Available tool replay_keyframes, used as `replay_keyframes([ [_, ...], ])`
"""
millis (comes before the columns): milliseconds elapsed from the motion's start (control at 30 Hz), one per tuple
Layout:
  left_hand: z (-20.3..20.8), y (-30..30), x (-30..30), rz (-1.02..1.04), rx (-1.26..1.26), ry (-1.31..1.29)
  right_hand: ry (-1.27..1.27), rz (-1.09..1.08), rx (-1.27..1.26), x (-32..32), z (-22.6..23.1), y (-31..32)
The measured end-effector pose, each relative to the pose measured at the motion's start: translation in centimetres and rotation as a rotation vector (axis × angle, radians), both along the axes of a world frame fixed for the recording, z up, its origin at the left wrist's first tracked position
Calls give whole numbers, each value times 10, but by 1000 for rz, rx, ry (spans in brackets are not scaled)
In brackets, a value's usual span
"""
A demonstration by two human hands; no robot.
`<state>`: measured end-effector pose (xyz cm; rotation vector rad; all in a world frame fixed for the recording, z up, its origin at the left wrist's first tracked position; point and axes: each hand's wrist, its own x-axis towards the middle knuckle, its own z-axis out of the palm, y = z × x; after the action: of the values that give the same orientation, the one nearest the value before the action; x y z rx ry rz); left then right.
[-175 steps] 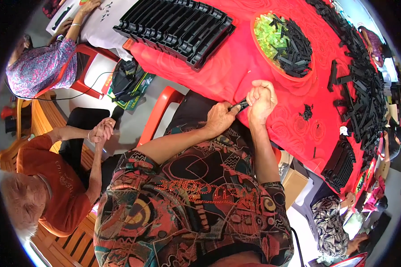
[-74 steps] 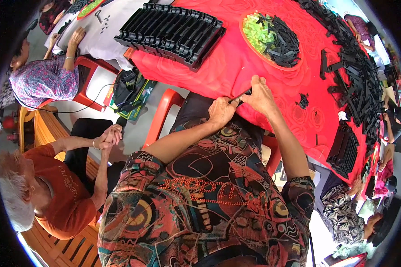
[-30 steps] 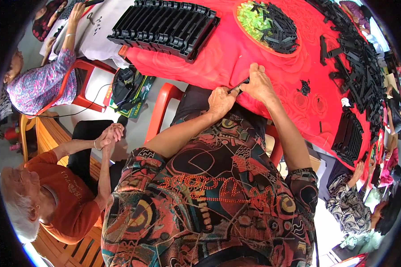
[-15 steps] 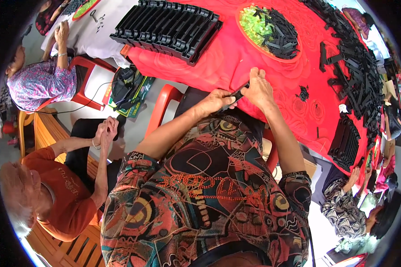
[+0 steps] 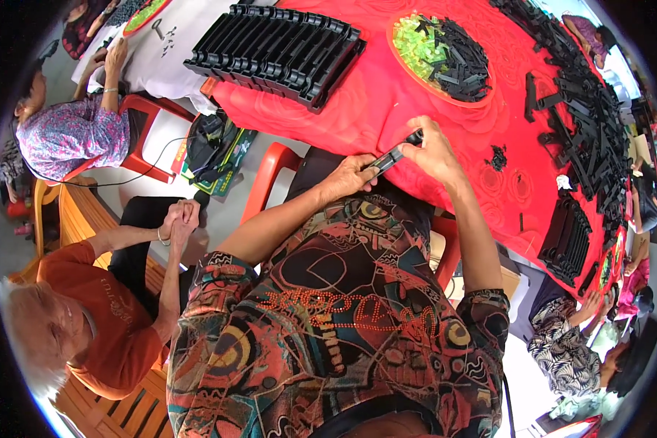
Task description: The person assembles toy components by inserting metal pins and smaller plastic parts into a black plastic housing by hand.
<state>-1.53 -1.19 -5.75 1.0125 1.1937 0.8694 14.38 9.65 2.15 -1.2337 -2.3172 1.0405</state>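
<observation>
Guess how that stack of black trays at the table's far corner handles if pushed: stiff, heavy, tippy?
The stack of black trays looks like rigid moulded plastic, so probably stiff and light. It lies low and wide, so unlikely to tip. On the red tablecloth it may drag the cloth along.

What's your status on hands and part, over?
Left hand and right hand both grip the slim black part at the red table edge. Nothing between them.

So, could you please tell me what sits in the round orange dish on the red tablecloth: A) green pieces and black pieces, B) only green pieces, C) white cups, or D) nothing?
A: the round orange dish holds green pieces on one side and black pieces on the other.
</observation>
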Motion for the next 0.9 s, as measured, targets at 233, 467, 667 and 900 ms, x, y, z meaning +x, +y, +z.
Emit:
replay_keyframes([
  [233,-2,-2,3,31,120,5,288,-295,212,23,4,-34],
  [467,-1,-2,4,0,197,142,291,-154,170,14,-1,-62],
  [667,-3,-2,5,37,122,27,48,-13,327,7,-8,-58],
  [900,3,-2,3,8,127,104,-148,82,218,0,3,-55],
])
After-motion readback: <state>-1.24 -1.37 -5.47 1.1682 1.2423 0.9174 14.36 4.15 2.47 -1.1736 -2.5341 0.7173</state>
